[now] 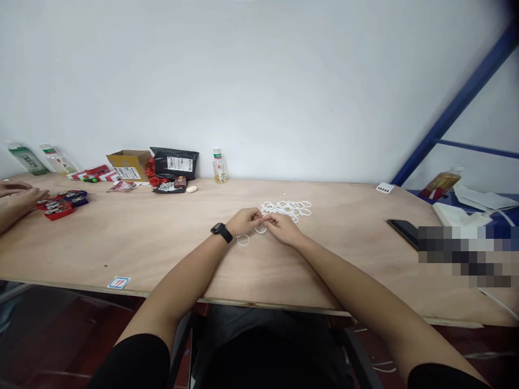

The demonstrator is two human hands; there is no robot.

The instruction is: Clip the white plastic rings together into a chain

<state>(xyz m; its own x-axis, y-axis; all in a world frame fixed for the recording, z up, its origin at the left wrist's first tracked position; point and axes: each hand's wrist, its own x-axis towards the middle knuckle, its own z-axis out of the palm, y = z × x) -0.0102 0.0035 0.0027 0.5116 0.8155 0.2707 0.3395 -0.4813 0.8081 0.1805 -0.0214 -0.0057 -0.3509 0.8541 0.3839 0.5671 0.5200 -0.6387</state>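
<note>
Both my hands meet at the middle of the plywood table (141,243). My left hand (244,220), with a black watch on its wrist, pinches a small white ring (261,229) together with my right hand (283,226); the fingertips of both touch over it. Just behind my hands lies a pile of several white rings (288,208). One loose white ring (243,240) lies flat on the table below my left hand.
Another person's hands (18,197) rest at the far left by red and blue small items (60,204). A cardboard box (128,164), black bag (176,162) and small bottle (219,166) stand along the wall. A dark phone (403,231) lies at the right.
</note>
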